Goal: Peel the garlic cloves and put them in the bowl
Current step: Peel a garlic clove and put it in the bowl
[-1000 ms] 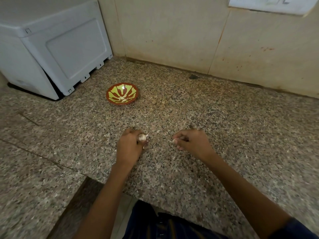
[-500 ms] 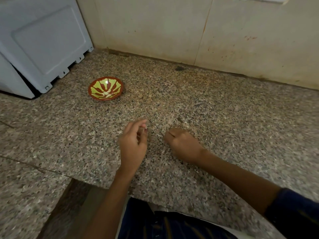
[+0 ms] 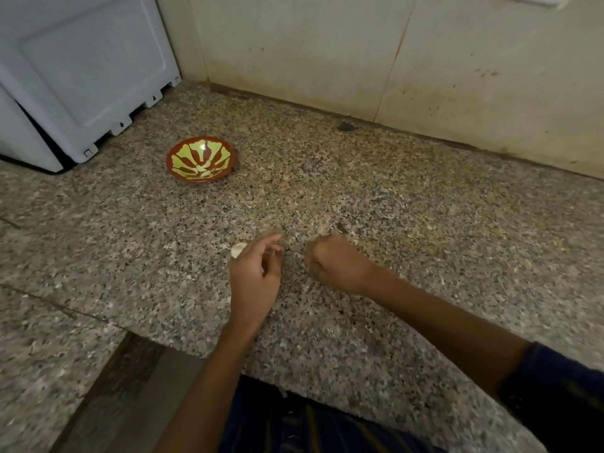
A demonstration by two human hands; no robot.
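Observation:
A red bowl with a yellow-green pattern stands on the granite counter at the back left, with a few pale peeled cloves inside. My left hand hovers near the counter's middle with its fingers loosely curled and its palm turned right. A pale garlic clove shows at that hand's left edge, outside the fingers. I cannot tell whether it touches the hand. My right hand is a closed fist just to the right, knuckles up, and anything inside it is hidden.
A grey-white appliance stands at the back left behind the bowl. Tiled wall runs along the counter's back. The counter's front edge has a step just in front of my body. Small peel scraps lie beyond my right hand.
My left hand no longer pinches the clove at its fingertips, and its fingers have loosened. The clove now shows at its left side. My right hand has closed into a fist.

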